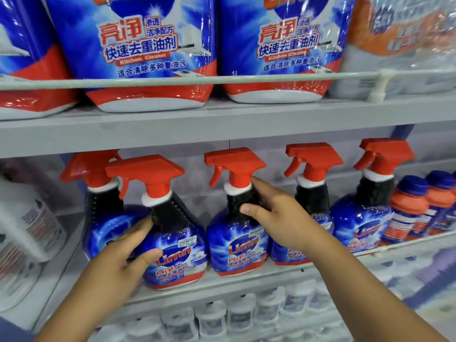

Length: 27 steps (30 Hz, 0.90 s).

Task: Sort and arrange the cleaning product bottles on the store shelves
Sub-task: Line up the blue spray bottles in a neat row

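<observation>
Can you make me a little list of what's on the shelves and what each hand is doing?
place: store shelves
top shelf: big refill bags behind a rail
middle shelf: blue spray bottles with red triggers; small blue-capped bottles at the right
bottom shelf: white bottles, blurred
left hand: holds the tilted spray bottle by its body
right hand: holds the middle spray bottle by its black neck
tilted bottle: leans left
middle bottle: upright
</observation>
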### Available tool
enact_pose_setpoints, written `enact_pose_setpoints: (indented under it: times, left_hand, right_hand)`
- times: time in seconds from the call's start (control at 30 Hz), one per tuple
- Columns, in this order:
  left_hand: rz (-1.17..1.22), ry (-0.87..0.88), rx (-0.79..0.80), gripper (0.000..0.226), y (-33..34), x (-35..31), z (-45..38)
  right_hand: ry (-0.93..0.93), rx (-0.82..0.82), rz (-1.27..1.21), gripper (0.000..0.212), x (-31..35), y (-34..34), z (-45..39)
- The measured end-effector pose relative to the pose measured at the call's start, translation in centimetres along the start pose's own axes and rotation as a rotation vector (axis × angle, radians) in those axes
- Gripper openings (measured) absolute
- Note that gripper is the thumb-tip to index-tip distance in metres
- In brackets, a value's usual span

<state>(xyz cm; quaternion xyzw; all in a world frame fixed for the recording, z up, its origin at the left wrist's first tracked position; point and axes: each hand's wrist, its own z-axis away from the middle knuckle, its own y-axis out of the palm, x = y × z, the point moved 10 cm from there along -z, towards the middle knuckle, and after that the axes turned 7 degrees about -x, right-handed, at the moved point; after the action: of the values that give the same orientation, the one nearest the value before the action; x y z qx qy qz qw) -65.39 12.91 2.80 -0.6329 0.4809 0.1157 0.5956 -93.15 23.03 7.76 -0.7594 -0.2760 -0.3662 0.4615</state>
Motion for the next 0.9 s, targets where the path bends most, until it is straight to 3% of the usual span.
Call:
enact_pose_setpoints:
  times: [0.17,0.23,0.33,0.37,0.47,0.5,0.57,0.7,0.8,0.9]
  left_hand:
    - [0.037,0.020,-0.058,0.055,0.0,0.0,0.3]
    - [0.033,0.020,-0.256,0.041,-2.3,-0.5,1.3]
    - [0.114,-0.034,-0.698,0.026,-8.3,-0.3,2.5]
    - [0.104,-0.054,-0.753,0.029,-9.4,0.2,2.2]
    - [0.148,-0.219,-0.593,0.082,-8.5,3.5,-1.3]
    - [0.171,-0.264,-0.533,0.084,-7.5,4.2,-2.2]
    - [0.124,-0.282,-0.491,0.068,-6.2,4.3,-3.1]
    - [-0.054,-0.351,-0.656,0.046,-7.8,3.7,-1.5]
    - [-0.309,-0.422,-0.854,0.057,-10.1,2.4,0.8]
    - [-0.312,-0.430,-0.857,0.068,-10.9,2.5,1.6]
  right_hand:
    - [-0.014,0.009,0.007,0.056,0.2,-0.1,0.1]
    - [-0.030,0.004,0.009,0.053,0.2,-0.1,0.3]
    - [-0.051,-0.027,0.003,0.050,0.5,-0.1,0.6]
    - [-0.054,-0.036,-0.004,0.049,0.4,-0.1,0.6]
    - [-0.064,-0.070,-0.004,0.047,0.5,-0.1,0.6]
    - [-0.071,-0.078,-0.002,0.046,0.6,-0.1,0.6]
    - [-0.078,-0.069,0.010,0.049,0.9,0.1,0.8]
    - [-0.090,-0.072,0.012,0.053,1.6,0.0,0.8]
    - [-0.084,-0.083,0.025,0.053,1.4,0.0,0.9]
    - [-0.084,-0.078,0.031,0.051,1.5,0.1,0.8]
